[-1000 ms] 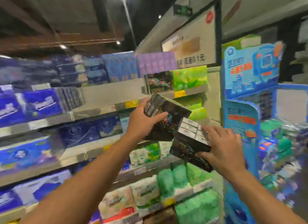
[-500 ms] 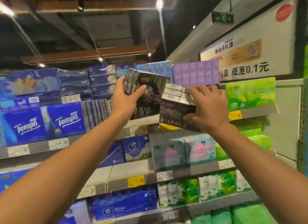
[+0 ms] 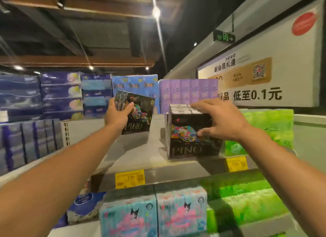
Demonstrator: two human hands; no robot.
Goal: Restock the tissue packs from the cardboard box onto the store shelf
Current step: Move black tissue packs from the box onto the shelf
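Two black tissue packs are at the grey store shelf [image 3: 141,153], each a glossy, film-wrapped block printed with a bright multicoloured figure and pale "PINO" lettering along the lower front. The right-hand pack [image 3: 187,139] stands upright on the shelf near its front edge, just beside a stack of green packs [image 3: 269,129]; its top shows rows of small white-ended packets under the wrap. The left-hand pack [image 3: 136,115] sits further back and is tilted, its top leaning left (whether its lower edge rests on the shelf or hangs just above it cannot be told).

The left hand [image 3: 117,115] grips the tilted pack at its left side, thumb curled over the front face and fingers hidden behind. The right hand [image 3: 221,122] is spread wide over the standing pack's upper right corner, fingers laid along the top and thumb pressing the front face, so it clasps the pack between them.

The shelf is smooth painted metal with a perforated upright at the left and yellow price tags [image 3: 130,178] on its front lip. Purple packs [image 3: 187,93] and blue patterned packs [image 3: 135,85] stand behind. Below are soft pastel packs [image 3: 153,217] with a cartoon figure.
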